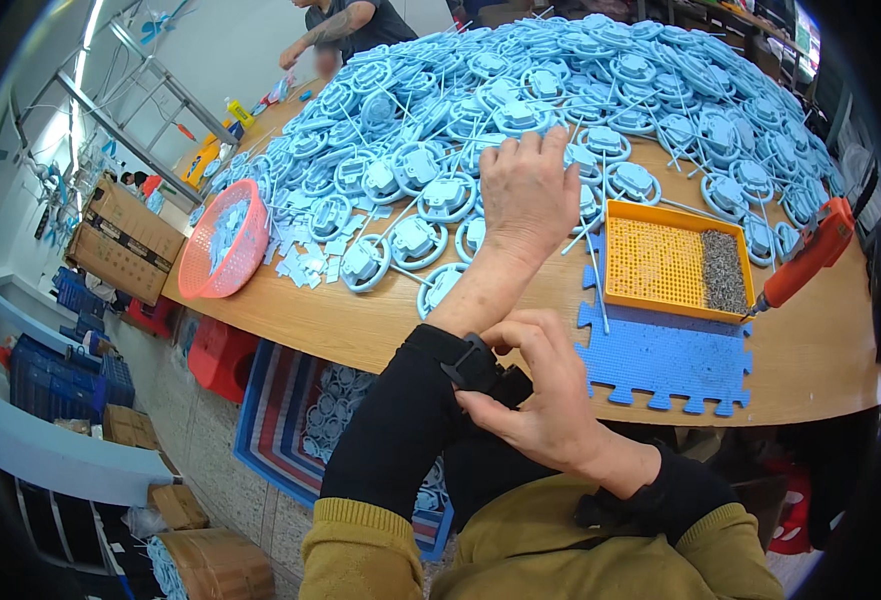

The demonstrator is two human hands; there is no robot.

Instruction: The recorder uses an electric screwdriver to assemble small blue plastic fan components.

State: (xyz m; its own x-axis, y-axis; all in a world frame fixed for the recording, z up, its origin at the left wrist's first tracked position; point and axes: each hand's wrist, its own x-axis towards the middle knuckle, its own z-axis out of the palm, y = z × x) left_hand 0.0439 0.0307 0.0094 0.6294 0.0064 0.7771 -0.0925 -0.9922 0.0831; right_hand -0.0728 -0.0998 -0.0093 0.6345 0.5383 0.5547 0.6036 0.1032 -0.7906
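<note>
My left hand point(528, 190) reaches over the table, palm down and holding nothing, its fingers loosely stretched beside the heap of light-blue plastic parts point(550, 85). These parts are round rings with a square housing in the middle, several with thin rods. A small black device point(478, 368) is strapped round my left wrist. My right hand point(555, 405) grips that device between thumb and fingers. Right of my left hand, a yellow tray point(650, 255) with a perforated bottom holds a pile of small metal screws point(723, 270). It sits on a blue foam mat point(660, 365).
A red-orange electric screwdriver point(810, 255) leans at the tray's right corner. A pink basket point(250, 255) with light-blue pieces stands at the table's left edge, near small loose square pieces point(305, 265). Below is a striped bin point(270, 420) of parts. Another person point(355, 22) is across the table.
</note>
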